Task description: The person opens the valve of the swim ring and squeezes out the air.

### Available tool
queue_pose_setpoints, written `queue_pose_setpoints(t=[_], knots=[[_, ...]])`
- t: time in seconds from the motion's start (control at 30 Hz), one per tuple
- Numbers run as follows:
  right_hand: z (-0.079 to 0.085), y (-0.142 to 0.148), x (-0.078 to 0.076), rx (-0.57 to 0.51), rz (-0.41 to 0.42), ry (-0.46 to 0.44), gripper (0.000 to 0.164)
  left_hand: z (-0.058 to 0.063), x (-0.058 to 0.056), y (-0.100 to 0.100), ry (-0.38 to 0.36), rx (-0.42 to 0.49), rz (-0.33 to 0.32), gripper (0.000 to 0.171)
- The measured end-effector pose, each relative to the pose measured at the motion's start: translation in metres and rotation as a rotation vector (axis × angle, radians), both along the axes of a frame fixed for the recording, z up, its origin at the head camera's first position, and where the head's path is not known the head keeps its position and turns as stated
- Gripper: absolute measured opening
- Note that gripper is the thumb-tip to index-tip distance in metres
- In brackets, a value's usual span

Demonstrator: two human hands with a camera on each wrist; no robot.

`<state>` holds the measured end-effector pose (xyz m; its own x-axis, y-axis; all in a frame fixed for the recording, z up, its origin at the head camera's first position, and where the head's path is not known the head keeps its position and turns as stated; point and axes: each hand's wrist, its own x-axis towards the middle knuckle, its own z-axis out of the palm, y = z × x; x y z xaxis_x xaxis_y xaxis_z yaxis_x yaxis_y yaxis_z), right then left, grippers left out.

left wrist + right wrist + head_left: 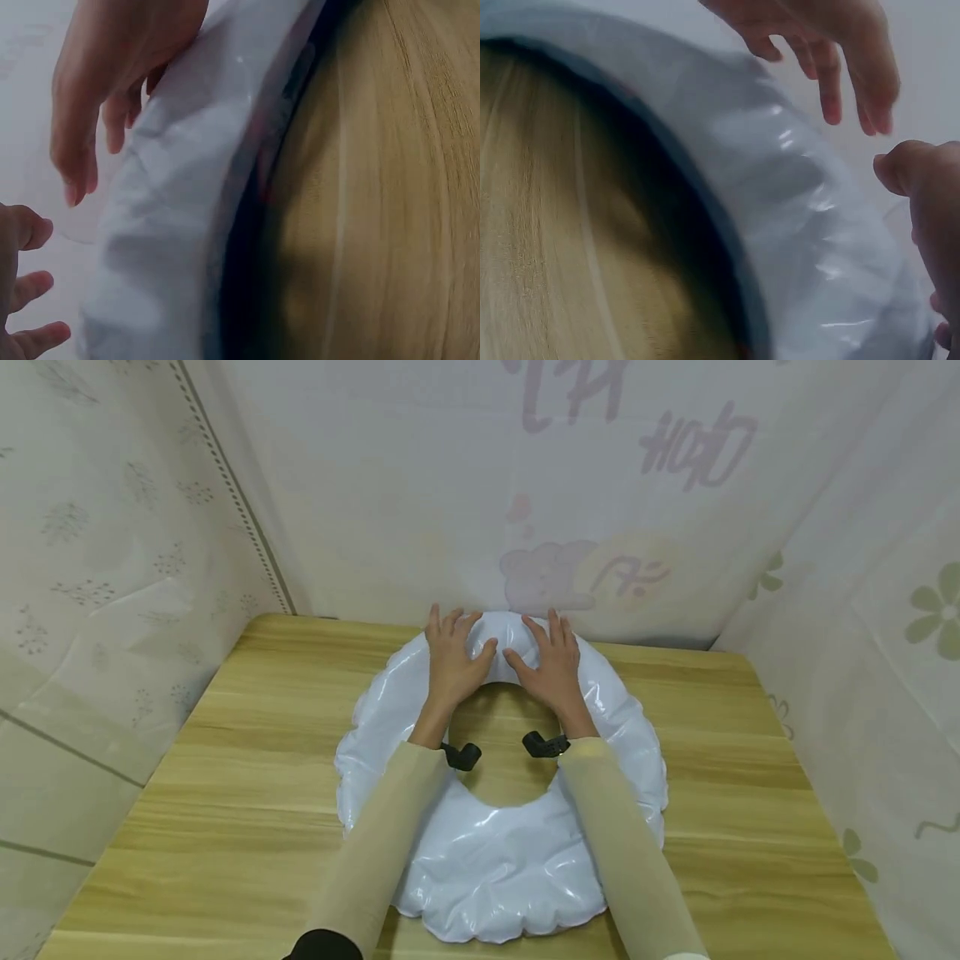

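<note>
A white inflatable swim ring (506, 868) with a puckered outer seam lies flat on the wooden table (255, 810). At its far part is my left hand (452, 662), fingers spread over the glossy top. My right hand (552, 668) mirrors it just to the right, also with spread fingers. The two thumbs point toward each other close to the hole's far edge. In the left wrist view the ring (165, 225) shows a dark band along its inner side. Both hands hover around the ring (780, 195) in the right wrist view, partly cut off by the frame.
A printed cloth (397, 502) hangs behind the table's far edge, close beyond the ring. More patterned cloth hangs on the left side (97, 568) and right side (900, 635). Black wrist cameras (545, 745) project inward over the ring's hole.
</note>
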<state>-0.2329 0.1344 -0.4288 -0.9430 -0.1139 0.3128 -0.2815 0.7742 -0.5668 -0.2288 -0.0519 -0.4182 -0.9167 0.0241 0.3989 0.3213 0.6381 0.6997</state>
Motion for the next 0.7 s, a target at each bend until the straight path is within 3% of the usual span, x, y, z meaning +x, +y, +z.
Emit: queue_pose_setpoints(t=[0.13,0.3,0.5,0.7], knots=[[-0.015,-0.004,-0.007,0.056,-0.049,-0.053,0.072,-0.019,-0.010,0.003,-0.019,-0.057,0.030,0.054],[-0.028,-0.004,-0.009,0.070,-0.051,-0.109,0.071,-0.035,-0.014,-0.002,-0.124,-0.037,-0.021,0.054],[-0.039,-0.004,-0.012,0.078,-0.034,-0.117,0.069,-0.039,-0.014,-0.007,-0.209,-0.098,-0.076,0.053],[-0.045,-0.004,-0.013,0.105,-0.022,-0.126,0.069,-0.039,-0.015,-0.008,-0.253,-0.197,-0.078,0.056]])
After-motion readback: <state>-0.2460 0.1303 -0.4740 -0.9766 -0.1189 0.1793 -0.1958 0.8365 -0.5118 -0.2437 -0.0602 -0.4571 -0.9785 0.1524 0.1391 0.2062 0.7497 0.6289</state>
